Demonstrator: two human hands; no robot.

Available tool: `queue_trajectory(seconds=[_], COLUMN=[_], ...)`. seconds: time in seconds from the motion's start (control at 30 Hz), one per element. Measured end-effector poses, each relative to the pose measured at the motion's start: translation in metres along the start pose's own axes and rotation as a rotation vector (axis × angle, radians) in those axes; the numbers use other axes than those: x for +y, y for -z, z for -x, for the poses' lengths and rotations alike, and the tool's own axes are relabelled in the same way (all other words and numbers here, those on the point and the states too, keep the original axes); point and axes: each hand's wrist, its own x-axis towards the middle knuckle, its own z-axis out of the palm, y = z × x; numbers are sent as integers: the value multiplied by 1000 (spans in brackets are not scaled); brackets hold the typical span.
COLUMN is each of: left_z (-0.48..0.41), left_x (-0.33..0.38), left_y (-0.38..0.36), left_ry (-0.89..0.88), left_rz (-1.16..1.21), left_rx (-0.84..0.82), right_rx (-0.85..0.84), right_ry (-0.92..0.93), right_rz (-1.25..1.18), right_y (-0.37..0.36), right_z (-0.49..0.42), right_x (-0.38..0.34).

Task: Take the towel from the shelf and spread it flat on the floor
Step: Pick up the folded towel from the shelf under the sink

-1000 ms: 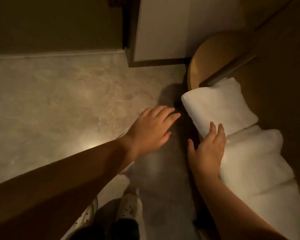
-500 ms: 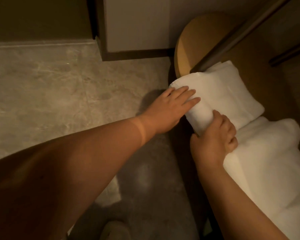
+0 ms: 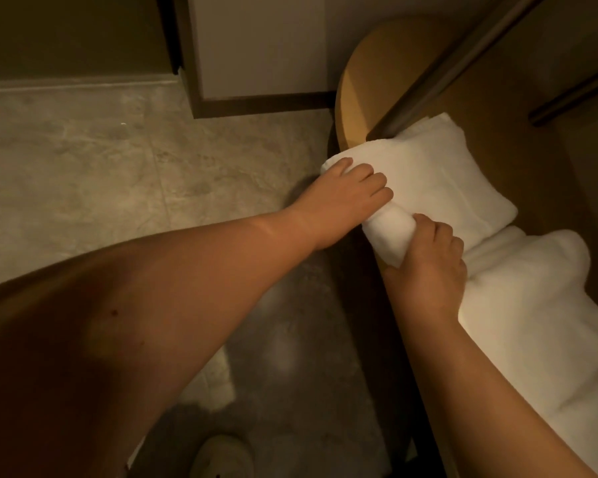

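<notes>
Over on the left the grey marbled floor [image 3: 83,174] runs up to a pale skirting board, and a light panel with a dark frame [image 3: 256,46] stands at the far end of it. Down at the bottom edge I can make out the toe of a light shoe [image 3: 221,457], dim and partly cut off. The person's left arm reaches across the floor from the lower left, and the left hand [image 3: 346,198] sits on the left end of the folded white towel [image 3: 446,181], fingers curled over its rolled front edge and gripping it. The towel lies on the rounded wooden shelf [image 3: 366,81], with its thick front fold poking out past the shelf's edge above the floor. A dark slanted bar [image 3: 446,74] comes down to the shelf right at the towel's far corner. Just to the right, the right hand [image 3: 428,267] grips the other end of that same front fold, fingers wrapped over the top and the knuckles bent; the thumb is hidden underneath, so I cannot see how it lies. Both hands are close together on the one towel, not quite touching. Further right, touching the towel's near side, a second heap of white towels [image 3: 532,322] lies along the shelf under the right forearm, running off the frame. A second dark bar [image 3: 573,98] shows at the upper right.
</notes>
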Motion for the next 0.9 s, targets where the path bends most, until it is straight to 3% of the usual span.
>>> queue_trajectory(seconds=[0.17, 0.43, 0.5, 0.53, 0.57, 0.6, 0.7, 0.77, 0.9], left_z=[24, 120, 133, 145, 162, 177, 231, 264, 321], left_x=[-5, -9, -5, -6, -8, -11, -10, -3, 35], left_y=[24, 111, 139, 159, 177, 199, 309, 375, 502], left_ry=[49, 156, 345, 549, 676, 614, 458, 473, 556], left_rz=[44, 105, 134, 166, 233, 319, 267, 248, 224], left_rx=[-30, -62, -136, -102, -172, -162, -217, -123, -87], right_rx=[4, -38, -53, -71, -94, -126, -192, -220, -348], right_ry=[17, 209, 275, 306, 331, 363, 521, 601, 731], right_rz=[-132, -278, -311, -335, -365, -383, -367, -438, -546], right_y=[25, 101, 131, 149, 168, 189, 255, 305, 411], right_z=[17, 88, 104, 111, 119, 126, 155, 176, 227], right_x=[-12, -53, -66, -74, -83, -94, -122, -139, -162])
